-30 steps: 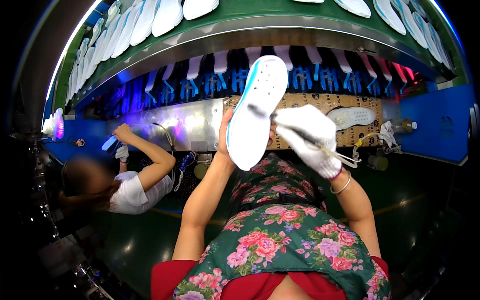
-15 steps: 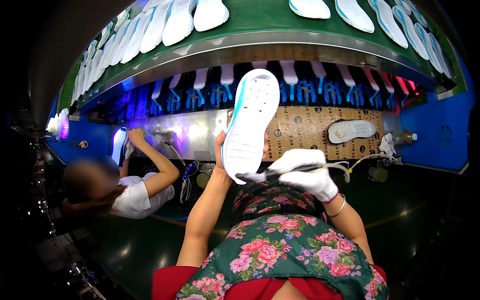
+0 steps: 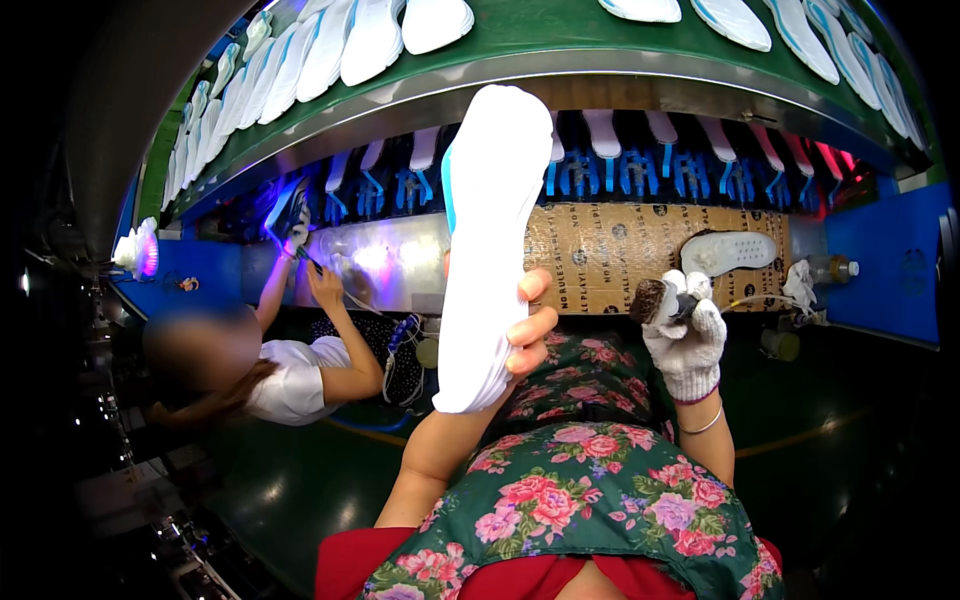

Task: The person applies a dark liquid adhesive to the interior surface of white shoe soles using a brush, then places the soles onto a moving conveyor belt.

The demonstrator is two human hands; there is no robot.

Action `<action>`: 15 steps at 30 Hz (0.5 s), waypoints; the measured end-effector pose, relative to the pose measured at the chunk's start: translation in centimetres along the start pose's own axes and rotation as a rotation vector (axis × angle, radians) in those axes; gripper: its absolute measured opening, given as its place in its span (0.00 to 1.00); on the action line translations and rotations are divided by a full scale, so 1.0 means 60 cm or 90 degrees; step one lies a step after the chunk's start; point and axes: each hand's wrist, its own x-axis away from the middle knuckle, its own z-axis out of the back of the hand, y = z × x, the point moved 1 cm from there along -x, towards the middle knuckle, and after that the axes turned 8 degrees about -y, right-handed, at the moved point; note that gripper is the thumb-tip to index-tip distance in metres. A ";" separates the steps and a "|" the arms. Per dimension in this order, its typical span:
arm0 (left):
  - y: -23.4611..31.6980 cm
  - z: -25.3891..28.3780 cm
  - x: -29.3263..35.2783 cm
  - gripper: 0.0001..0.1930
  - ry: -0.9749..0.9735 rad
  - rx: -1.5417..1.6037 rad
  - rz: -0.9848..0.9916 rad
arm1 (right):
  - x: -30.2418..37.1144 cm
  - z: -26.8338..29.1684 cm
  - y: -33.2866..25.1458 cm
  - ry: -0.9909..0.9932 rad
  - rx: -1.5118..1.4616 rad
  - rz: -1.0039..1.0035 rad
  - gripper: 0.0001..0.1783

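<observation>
White shoe sole point(image 3: 487, 250) held upright in bare left hand point(image 3: 525, 325), fingers wrapped round its near end. Small brush point(image 3: 655, 298) gripped tight in gloved right hand point(image 3: 690, 340), just right of sole, not touching. Another white sole point(image 3: 728, 252) laid flat on brown cardboard point(image 3: 610, 240), far right. Small bottle point(image 3: 830, 268) stood beside it; contents cannot be told. Rows of soles point(image 3: 330, 45) carried on green belt point(image 3: 540, 30) above. Co-worker's hands point(image 3: 325, 285) busy at far left.

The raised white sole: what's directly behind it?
Behind the white sole show a cardboard sheet and blue racks holding soles. The left hand grips it; whatever lies straight behind it is covered.
</observation>
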 end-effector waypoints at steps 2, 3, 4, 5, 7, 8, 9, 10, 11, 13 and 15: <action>-0.005 -0.003 -0.004 0.35 -0.007 0.023 0.008 | 0.005 0.009 0.006 0.016 -0.006 0.027 0.09; -0.008 -0.003 -0.006 0.34 -0.012 0.035 0.013 | 0.008 0.015 0.006 0.023 -0.008 0.040 0.09; -0.014 -0.004 -0.008 0.35 -0.004 0.038 0.000 | 0.009 0.018 0.006 0.019 -0.011 0.039 0.10; -0.020 -0.006 -0.010 0.35 0.004 0.041 -0.012 | 0.009 0.022 0.004 0.016 -0.013 0.038 0.10; -0.024 -0.009 -0.013 0.36 0.022 0.044 -0.021 | 0.011 0.025 0.004 0.023 -0.017 0.039 0.10; -0.023 -0.009 -0.014 0.37 0.031 0.047 -0.016 | 0.013 0.027 0.004 0.034 -0.018 0.043 0.10; -0.022 -0.009 -0.017 0.37 0.039 0.050 -0.010 | 0.015 0.029 0.003 0.045 -0.017 0.047 0.10; -0.022 -0.010 -0.018 0.39 0.055 0.047 -0.012 | 0.015 0.031 0.002 0.040 -0.022 0.049 0.10; -0.021 -0.011 -0.019 0.40 0.070 0.045 -0.013 | 0.016 0.033 0.001 0.035 -0.027 0.052 0.10; -0.010 -0.010 -0.021 0.42 0.094 -0.009 0.023 | 0.018 0.037 -0.002 0.042 -0.031 0.062 0.10; 0.008 -0.010 -0.023 0.44 0.108 -0.127 0.069 | 0.024 0.038 -0.004 0.068 -0.034 0.077 0.10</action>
